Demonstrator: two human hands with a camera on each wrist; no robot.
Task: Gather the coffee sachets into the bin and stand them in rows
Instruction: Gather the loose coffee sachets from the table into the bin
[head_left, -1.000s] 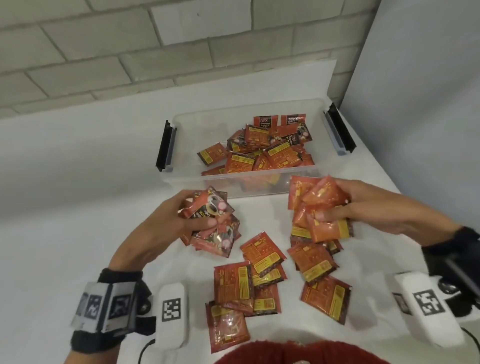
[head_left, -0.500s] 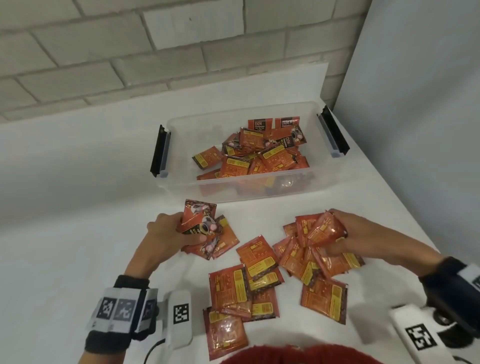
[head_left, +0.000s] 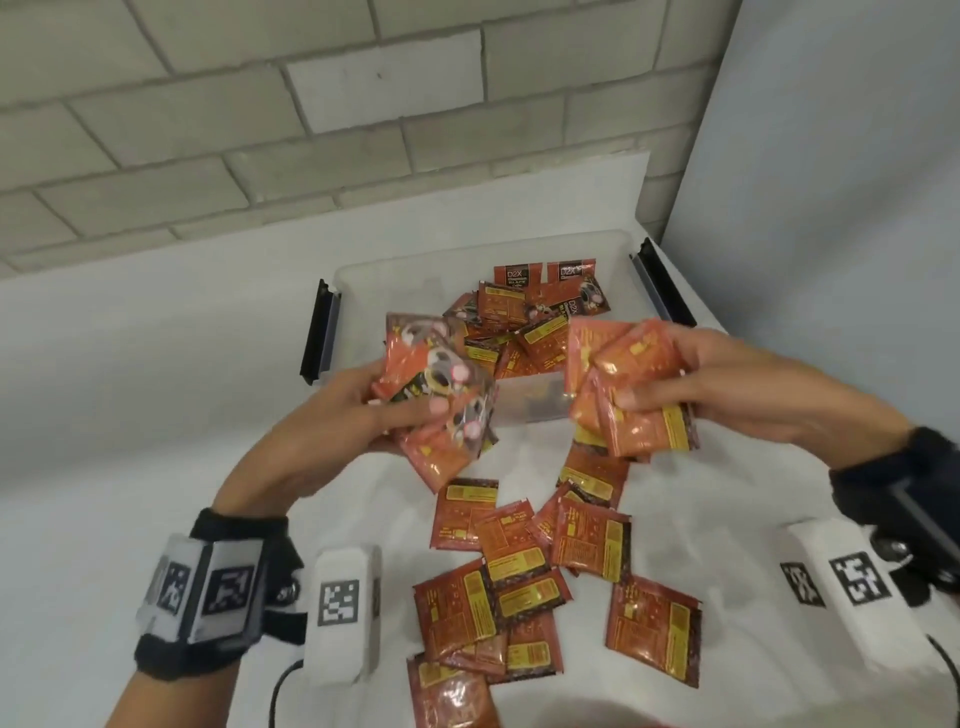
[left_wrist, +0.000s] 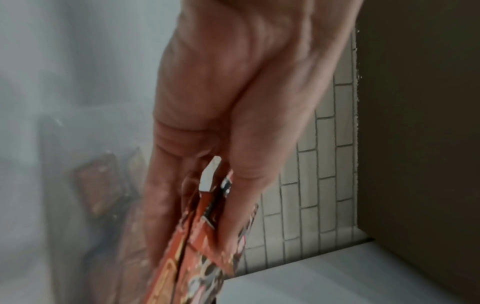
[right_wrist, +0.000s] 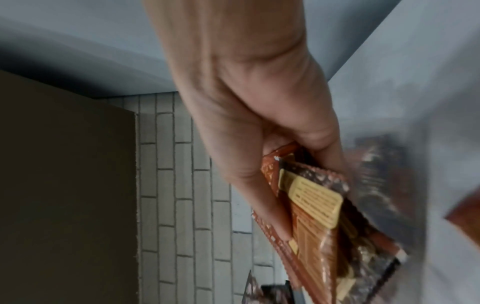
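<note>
Each grip holds a fanned bundle of sachets: the left hand (head_left: 358, 410) pinches its left bundle (head_left: 436, 389), the right hand (head_left: 727, 384) its right bundle (head_left: 628, 395). The clear bin (head_left: 363, 280) lies just beyond both, across the desk (head_left: 156, 415), its long axis running left to right; neither hand looks clearly nearer. Loose sachets (head_left: 519, 571) remain nearer the person. Half a second ago both bundles were low by the pile; now they are raised at the bin's near wall.
</note>
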